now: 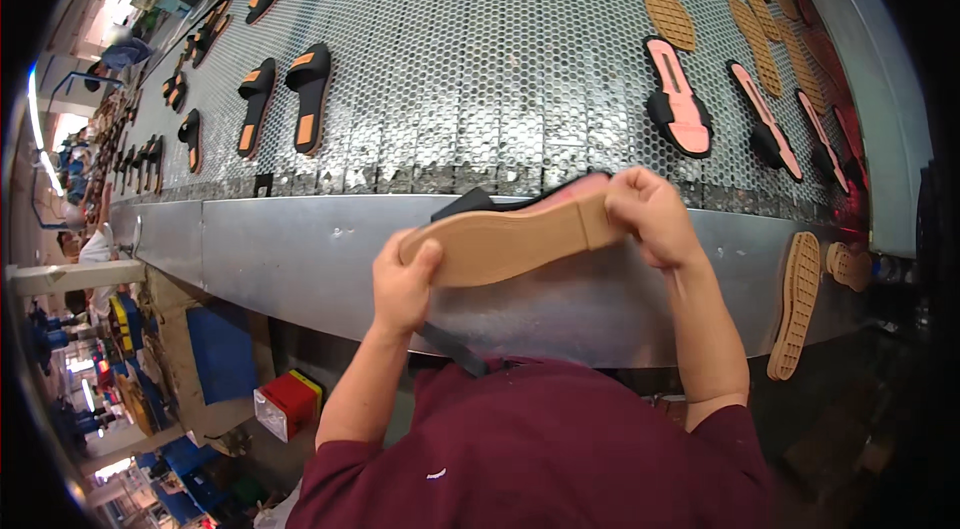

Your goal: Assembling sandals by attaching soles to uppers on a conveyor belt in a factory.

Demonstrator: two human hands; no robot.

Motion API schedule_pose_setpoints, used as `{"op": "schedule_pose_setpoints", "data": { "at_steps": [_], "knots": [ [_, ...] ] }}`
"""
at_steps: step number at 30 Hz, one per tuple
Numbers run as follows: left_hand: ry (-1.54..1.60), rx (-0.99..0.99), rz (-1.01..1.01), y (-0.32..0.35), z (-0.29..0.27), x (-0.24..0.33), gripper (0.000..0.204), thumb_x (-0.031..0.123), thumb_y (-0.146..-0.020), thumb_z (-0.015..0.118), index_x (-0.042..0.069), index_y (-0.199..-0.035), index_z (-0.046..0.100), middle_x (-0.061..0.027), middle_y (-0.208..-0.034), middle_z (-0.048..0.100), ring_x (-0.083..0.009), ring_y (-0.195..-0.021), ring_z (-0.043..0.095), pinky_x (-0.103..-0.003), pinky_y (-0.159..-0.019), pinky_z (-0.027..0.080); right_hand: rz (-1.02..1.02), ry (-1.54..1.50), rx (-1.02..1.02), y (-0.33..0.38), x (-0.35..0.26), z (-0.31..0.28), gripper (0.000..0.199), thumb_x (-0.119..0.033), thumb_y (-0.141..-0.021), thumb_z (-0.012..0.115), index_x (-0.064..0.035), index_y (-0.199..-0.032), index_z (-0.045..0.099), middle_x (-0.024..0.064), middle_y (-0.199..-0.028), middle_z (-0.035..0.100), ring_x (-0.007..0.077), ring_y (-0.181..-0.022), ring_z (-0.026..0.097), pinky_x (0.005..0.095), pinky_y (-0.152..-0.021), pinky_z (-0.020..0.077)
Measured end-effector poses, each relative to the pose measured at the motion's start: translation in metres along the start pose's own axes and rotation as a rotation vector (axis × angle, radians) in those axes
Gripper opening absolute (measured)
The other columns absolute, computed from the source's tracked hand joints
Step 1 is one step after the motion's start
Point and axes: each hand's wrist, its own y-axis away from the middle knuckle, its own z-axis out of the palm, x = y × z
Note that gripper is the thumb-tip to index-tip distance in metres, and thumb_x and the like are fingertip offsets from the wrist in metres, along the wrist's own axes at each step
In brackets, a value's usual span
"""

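Note:
In front of my body I hold a tan shoe sole (510, 247) on its side, its smooth face and heel block toward me. My left hand (402, 281) is closed on its rounded end, thumb on the smooth face. The heel end is pinched by my right hand (652, 217). Behind the sole's upper edge shows a black sandal upper (475, 203) with a bit of pink insole. Whether the sole and upper are joined, I cannot tell. Beyond them, a black sandal upper with a pink underside (680, 109) rests on the perforated conveyor belt (480, 59).
A metal ledge (290, 239) runs along the belt's near side. Black slide sandals with orange patches (310, 99) lie on the belt at left. Several tan soles (665, 4) are at right, and another sole (795, 304) is by the ledge. A red box (290, 404) is low left.

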Motion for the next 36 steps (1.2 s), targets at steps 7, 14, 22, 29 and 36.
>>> {"op": "schedule_pose_setpoints", "data": {
  "at_steps": [7,14,22,29,36],
  "knots": [
    [-0.749,-0.483,0.643,0.041,0.049,-0.035,0.031,0.028,-0.078,0.08,0.004,-0.093,0.066,-0.013,-0.086,0.068,-0.0275,-0.076,0.066,-0.038,-0.072,0.054,-0.286,-0.043,-0.001,0.006,-0.055,0.053,0.04,-0.011,-0.086,0.073,-0.0062,-0.122,0.055,0.0039,-0.104,0.062,0.0114,-0.092,0.061,0.0267,-0.079,0.0515],
    [-0.455,-0.611,0.213,0.001,0.04,0.021,0.048,0.024,-0.071,0.087,0.007,-0.11,0.064,-0.0071,-0.101,0.066,-0.0161,-0.088,0.063,-0.03,-0.068,0.051,-0.376,0.503,-0.276,0.025,-0.067,0.065,0.069,-0.008,-0.073,0.08,-0.0026,-0.133,0.048,0.0076,-0.117,0.06,0.0165,-0.109,0.057,0.0335,-0.097,0.0456],
    [0.271,-0.887,-0.008,-0.04,0.053,0.034,0.087,0.004,-0.063,0.09,0.004,-0.138,0.046,-0.0089,-0.132,0.056,-0.0202,-0.12,0.056,-0.034,-0.097,0.049,-0.575,0.753,-0.349,0.035,-0.058,0.07,0.068,-0.022,-0.064,0.086,-0.004,-0.124,0.059,0.0138,-0.115,0.056,0.0279,-0.109,0.055,0.0387,-0.093,0.0467],
    [0.354,-0.828,-0.01,-0.026,0.068,0.027,0.083,0.006,-0.063,0.091,0.002,-0.134,0.05,-0.0097,-0.126,0.06,-0.0197,-0.114,0.06,-0.035,-0.096,0.05,-0.669,0.895,-0.301,0.038,-0.051,0.063,0.067,-0.024,-0.065,0.086,-0.0023,-0.122,0.06,0.015,-0.115,0.056,0.0322,-0.107,0.056,0.0417,-0.091,0.0485],
    [0.378,-0.807,-0.027,-0.019,0.075,0.022,0.078,0.008,-0.067,0.089,0.001,-0.134,0.051,-0.0105,-0.127,0.06,-0.0194,-0.114,0.06,-0.034,-0.096,0.051,-0.712,0.938,-0.294,0.039,-0.048,0.057,0.064,-0.026,-0.065,0.086,-0.002,-0.118,0.061,0.0147,-0.113,0.057,0.0332,-0.104,0.057,0.0421,-0.089,0.0495]
  ]
}}
